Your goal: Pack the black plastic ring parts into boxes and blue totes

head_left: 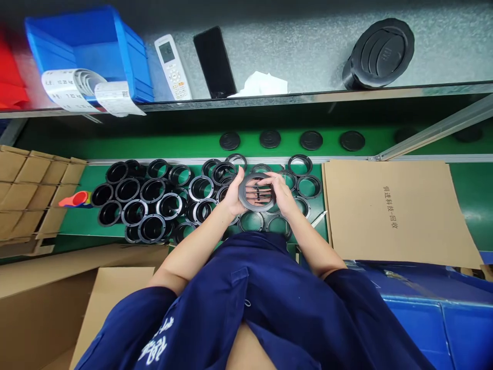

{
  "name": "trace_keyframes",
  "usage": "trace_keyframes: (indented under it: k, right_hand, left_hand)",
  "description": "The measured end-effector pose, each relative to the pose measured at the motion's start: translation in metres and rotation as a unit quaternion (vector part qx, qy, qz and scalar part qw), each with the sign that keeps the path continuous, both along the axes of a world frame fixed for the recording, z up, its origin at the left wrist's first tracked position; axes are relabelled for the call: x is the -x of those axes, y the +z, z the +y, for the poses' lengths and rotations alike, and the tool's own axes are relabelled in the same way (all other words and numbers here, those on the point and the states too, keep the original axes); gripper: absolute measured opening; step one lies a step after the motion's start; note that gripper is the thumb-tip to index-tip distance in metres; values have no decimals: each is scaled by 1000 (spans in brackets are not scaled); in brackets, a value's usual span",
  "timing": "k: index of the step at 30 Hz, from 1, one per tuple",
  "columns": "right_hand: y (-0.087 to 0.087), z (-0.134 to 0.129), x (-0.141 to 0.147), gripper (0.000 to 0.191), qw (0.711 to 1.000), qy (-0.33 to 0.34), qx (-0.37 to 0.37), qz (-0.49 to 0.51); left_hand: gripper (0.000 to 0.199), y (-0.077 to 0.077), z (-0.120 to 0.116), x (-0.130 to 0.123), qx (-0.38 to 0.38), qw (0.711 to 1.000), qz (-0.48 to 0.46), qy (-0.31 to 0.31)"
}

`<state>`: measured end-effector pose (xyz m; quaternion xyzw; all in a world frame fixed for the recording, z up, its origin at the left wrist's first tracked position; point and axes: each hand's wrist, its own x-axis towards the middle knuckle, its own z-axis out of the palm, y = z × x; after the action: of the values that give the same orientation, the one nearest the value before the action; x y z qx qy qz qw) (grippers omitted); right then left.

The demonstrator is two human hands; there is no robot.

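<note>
As both hands' fingers [235, 181] grip it, the vent ring [257, 192] faces up — slats running left-right.

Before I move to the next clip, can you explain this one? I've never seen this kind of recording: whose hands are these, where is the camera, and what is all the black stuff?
The camera sits on a person's head, looking down, so the blue smock and both arms are theirs. The left hand and right hand together hold one black vent ring with slats across it. Under and left of the hands, many black rings lie on the green bench. A cardboard sheet lies to the right. The shelf above carries a blue bin, a remote, a phone and a finished vent.
</note>
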<state>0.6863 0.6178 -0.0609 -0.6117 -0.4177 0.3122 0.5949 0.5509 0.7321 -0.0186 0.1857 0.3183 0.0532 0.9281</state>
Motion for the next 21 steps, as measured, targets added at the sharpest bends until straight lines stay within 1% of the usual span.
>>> trace_keyframes:
  k: [3, 5, 7, 9, 13, 17, 21]
  right_hand:
    - [0, -1, -3, 76, 1000, -4, 2, -17]
    - [0, -4, -5, 78, 999, -5, -5, -50]
    - [-1, -9, -7, 78, 996, 7, -17, -90]
    - [-2, -14, -9, 77, 993, 22, -17, -112]
    - [-3, -20, -11, 75, 995, 4, 3, -101]
    - [4, -19, -9, 61, 993, 14, -16, -119]
    - [13, -19, -2, 51, 992, -8, -19, -128]
  left_hand:
    - [84, -4, 2, -1, -5, 1000, 28, -8]
    - [84, -9, 5, -1, -15, 998, 61, -4]
    - [84, -13, 9, -1, -25, 996, 86, 4]
    - [83, -16, 11, -2, -28, 995, 94, 3]
    - [80, -12, 9, -2, -11, 998, 53, -30]
    - [82, -3, 6, -1, -6, 998, 43, -52]
    - [80, -1, 7, 2, -2, 997, 13, -80]
